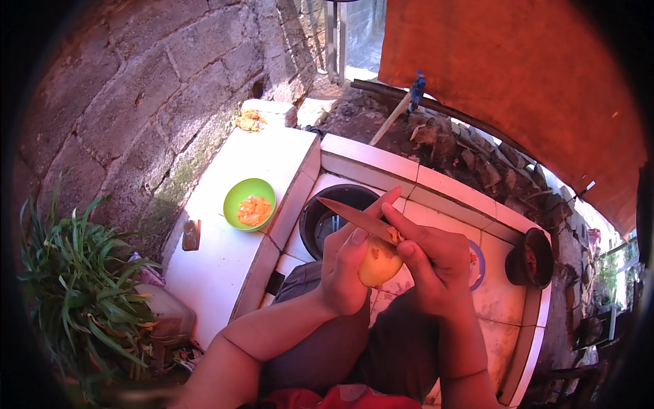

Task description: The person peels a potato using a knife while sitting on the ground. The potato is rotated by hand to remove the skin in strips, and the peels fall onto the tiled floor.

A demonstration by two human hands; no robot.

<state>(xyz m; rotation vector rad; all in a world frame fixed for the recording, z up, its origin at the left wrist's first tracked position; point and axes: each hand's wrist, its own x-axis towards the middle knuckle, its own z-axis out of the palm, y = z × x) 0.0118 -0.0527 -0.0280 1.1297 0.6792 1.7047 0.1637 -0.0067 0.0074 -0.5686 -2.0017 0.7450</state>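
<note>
My left hand (pixel 345 271) grips a round yellow fruit or vegetable (pixel 379 267), partly peeled and with brownish marks on its upper side. A knife blade (pixel 352 216) lies across its top, the tip pointing up and to the left. In my right hand (pixel 434 255) is the knife, its handle hidden by the fingers, which pinch a small scrap by the blade. Both hands are above my knees. To their left, a green bowl (pixel 229 204) with orange cut pieces (pixel 254 210) rests on the white tiled ledge (pixel 217 271).
Behind my hands, a black basin (pixel 309 227) stands on the tiled floor. A blue-rimmed dish (pixel 479 266) is partly hidden by my right hand. At the right edge sits a dark pot (pixel 517 266). A brown block (pixel 191 235) and leafy plants (pixel 92 291) are at left.
</note>
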